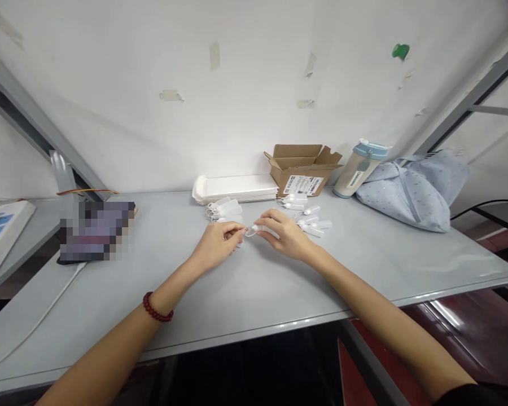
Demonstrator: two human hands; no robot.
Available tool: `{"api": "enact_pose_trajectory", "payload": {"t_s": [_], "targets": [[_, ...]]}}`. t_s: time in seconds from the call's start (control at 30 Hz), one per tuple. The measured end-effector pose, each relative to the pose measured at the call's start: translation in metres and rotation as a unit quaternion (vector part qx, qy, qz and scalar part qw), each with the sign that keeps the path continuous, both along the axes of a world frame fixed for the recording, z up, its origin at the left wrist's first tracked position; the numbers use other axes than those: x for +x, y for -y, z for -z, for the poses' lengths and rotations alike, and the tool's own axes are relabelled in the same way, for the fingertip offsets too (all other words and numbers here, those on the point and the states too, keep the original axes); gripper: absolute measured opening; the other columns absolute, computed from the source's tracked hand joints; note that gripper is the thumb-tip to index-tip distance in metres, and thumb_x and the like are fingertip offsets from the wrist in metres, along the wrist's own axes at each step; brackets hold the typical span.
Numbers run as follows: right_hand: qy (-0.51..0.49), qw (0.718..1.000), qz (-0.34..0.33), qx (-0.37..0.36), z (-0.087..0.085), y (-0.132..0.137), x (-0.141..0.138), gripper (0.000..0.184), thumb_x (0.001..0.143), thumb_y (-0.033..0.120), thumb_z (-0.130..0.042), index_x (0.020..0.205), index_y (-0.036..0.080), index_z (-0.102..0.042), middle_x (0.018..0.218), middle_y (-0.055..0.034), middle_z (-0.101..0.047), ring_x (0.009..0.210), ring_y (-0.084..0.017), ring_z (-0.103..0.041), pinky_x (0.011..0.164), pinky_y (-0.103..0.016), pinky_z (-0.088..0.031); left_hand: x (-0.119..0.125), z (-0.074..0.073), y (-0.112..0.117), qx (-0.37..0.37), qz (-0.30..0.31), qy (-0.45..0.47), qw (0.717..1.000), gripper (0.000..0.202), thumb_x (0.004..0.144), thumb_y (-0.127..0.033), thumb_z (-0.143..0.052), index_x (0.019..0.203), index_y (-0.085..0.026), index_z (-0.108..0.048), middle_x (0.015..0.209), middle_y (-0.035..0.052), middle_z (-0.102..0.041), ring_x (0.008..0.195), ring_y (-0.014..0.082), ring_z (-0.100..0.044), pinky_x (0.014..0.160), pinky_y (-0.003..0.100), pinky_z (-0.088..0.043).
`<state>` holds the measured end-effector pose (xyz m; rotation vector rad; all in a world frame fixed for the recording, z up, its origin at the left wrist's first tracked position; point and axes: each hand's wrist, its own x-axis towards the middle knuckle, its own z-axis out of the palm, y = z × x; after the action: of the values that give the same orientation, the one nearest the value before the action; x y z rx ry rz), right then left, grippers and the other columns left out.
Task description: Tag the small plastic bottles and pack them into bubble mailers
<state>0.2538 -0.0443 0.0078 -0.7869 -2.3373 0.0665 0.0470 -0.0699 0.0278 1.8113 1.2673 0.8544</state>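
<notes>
Over the middle of the table, my right hand (281, 232) is closed around a small translucent plastic bottle (254, 229), mostly hidden by the fingers. A thin looped strap shows at the bottle's narrow end, which points left. My left hand (218, 242) is closed in a pinch at that end, apparently on the small cap; the fingertips hide most of it. Several similar small bottles (225, 210) lie grouped behind my left hand. More loose bottles (315, 224) lie to the right of my right hand, and others (294, 200) in front of the cardboard box.
Against the wall lie a stack of flat white packs (237, 187) and an open cardboard box (302, 175). Farther right stand a tumbler (358, 169) and a light blue cloth bag (406, 194). A blurred-out phone-like device (99, 232) with a white cable (46, 313) lies left.
</notes>
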Motion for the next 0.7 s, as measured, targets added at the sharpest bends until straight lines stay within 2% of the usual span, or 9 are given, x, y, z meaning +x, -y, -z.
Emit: {"api": "enact_pose_trajectory", "payload": {"t_s": [0.7], "targets": [[-0.001,1.0,-0.005,-0.003,0.0011,0.0015,-0.001,0.019,0.093,0.027,-0.046,0.105,0.018,-0.059,0.095,-0.0117,-0.057,0.085,-0.02,-0.056,0.074,-0.036,-0.05,-0.0001,0.0049,-0.0009,0.023,0.007,-0.023,0.999,0.031,0.084,-0.041,-0.052,0.089,-0.018,-0.072,0.069,0.0024,-0.065,0.055,0.014,-0.056,0.057,0.025,-0.046]]}}
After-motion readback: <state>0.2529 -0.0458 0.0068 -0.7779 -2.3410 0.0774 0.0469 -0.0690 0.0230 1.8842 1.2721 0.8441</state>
